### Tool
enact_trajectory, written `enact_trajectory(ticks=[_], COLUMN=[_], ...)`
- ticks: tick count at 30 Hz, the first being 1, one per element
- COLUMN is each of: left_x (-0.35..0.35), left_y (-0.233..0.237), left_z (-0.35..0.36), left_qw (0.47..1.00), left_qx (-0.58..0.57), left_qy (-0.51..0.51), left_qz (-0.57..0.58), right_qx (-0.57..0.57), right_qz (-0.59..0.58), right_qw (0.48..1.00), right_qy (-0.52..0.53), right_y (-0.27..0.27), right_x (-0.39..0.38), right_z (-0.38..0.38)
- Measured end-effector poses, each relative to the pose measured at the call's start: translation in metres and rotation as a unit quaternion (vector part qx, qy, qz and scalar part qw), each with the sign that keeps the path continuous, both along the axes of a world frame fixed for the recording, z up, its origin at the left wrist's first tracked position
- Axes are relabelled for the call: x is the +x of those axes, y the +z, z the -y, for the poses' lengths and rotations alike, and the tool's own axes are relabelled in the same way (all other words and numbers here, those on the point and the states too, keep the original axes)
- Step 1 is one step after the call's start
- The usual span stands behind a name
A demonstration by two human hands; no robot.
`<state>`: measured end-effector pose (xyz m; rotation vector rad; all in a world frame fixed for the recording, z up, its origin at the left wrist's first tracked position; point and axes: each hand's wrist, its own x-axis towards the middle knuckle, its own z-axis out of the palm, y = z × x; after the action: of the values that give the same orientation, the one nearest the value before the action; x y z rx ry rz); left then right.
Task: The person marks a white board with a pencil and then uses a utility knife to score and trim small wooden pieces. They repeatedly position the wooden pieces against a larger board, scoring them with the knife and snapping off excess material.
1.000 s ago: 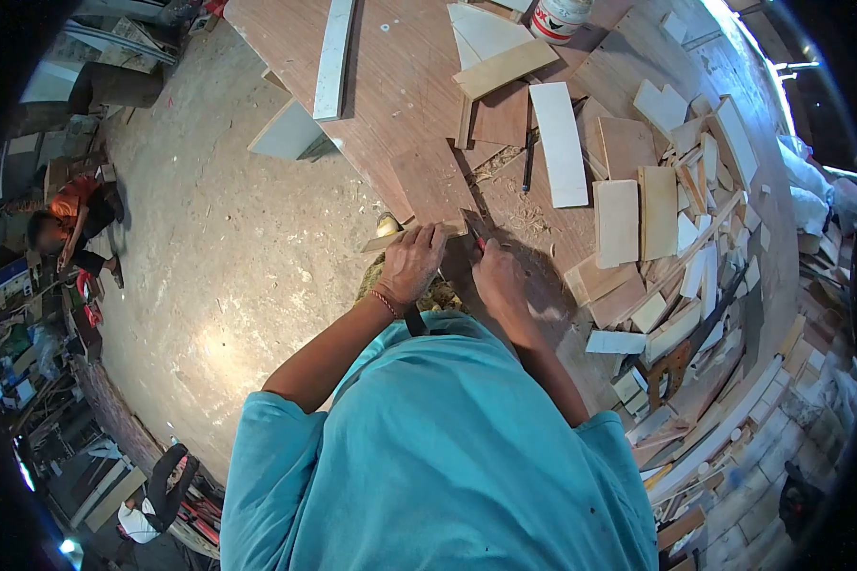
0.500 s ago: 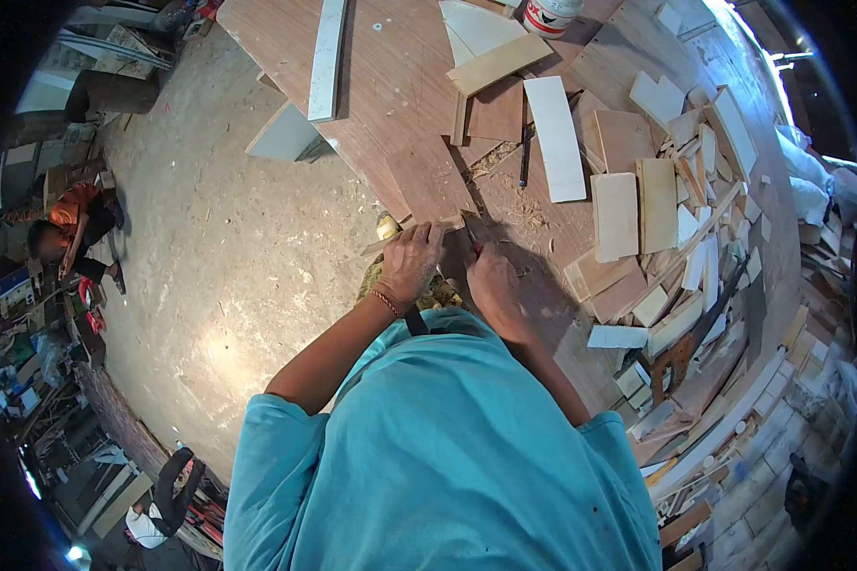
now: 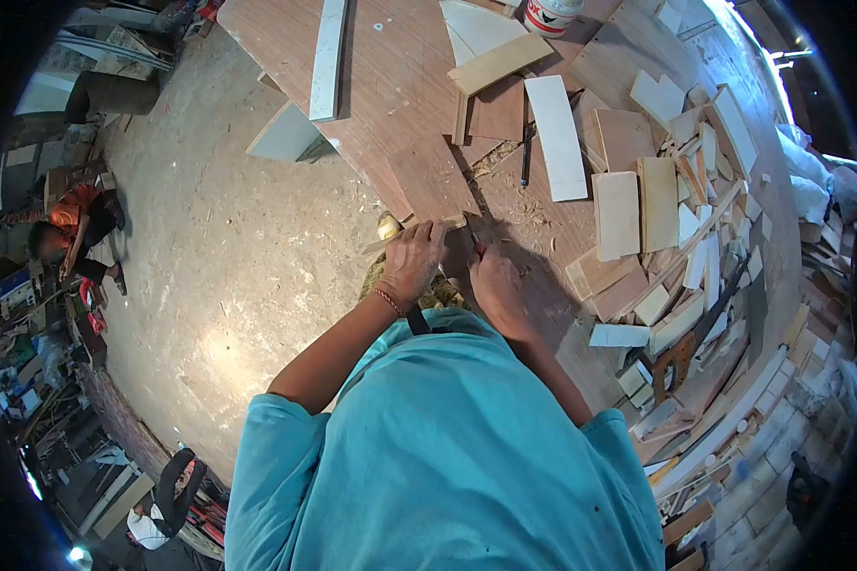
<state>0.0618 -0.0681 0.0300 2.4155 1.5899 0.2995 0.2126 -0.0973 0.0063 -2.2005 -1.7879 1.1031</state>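
Note:
My left hand is closed over a thin wooden strip at the near edge of the workbench. Part of the strip is hidden under my fingers. Close on its right, my right hand is wrapped round a tool with a bit of red handle and a flat, dark blade; its exact kind is not clear. The blade points away from me, by the right end of the strip. A flat wooden board lies just beyond both hands.
Wood shavings and a dark pencil-like stick lie past my right hand. Offcuts are heaped on the right, with a wooden-handled saw among them. A white tub stands at the back. Another person sits far left.
Both hands stay almost where they were, with the blade still beside the strip. The seated person at the left has shifted slightly.

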Motion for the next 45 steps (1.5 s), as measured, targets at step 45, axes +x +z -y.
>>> enact_trajectory(ticks=[45], left_x=[-0.014], left_y=[-0.005], left_z=[-0.038], left_qw=[0.996], left_qx=[-0.075], left_qy=[-0.003], left_qz=[0.044], right_qx=[0.103], right_qz=[-0.026], right_qw=[0.994], right_qy=[-0.014], right_y=[0.012], right_x=[0.01], right_z=[-0.012])
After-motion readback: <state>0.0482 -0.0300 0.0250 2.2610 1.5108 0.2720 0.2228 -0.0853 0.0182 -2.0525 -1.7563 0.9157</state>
